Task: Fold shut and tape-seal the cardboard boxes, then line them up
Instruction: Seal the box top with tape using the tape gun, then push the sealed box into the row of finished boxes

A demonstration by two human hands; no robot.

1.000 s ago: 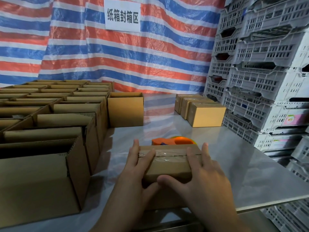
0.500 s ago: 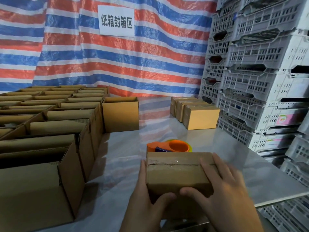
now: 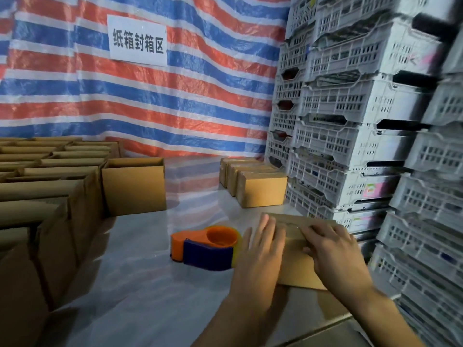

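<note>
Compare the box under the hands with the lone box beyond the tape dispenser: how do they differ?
The box under the hands is folded shut; the lone box stands open-topped. The left hand and right hand lie on the first; nothing touches the lone box. Both are plain brown cardboard.

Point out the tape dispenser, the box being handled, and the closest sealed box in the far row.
tape dispenser (image 3: 205, 249): head view, on its blue body.
handled box (image 3: 297, 266): head view, on the bare cardboard front face between the hands.
closest sealed box (image 3: 261, 192): head view, on its front face.
</note>
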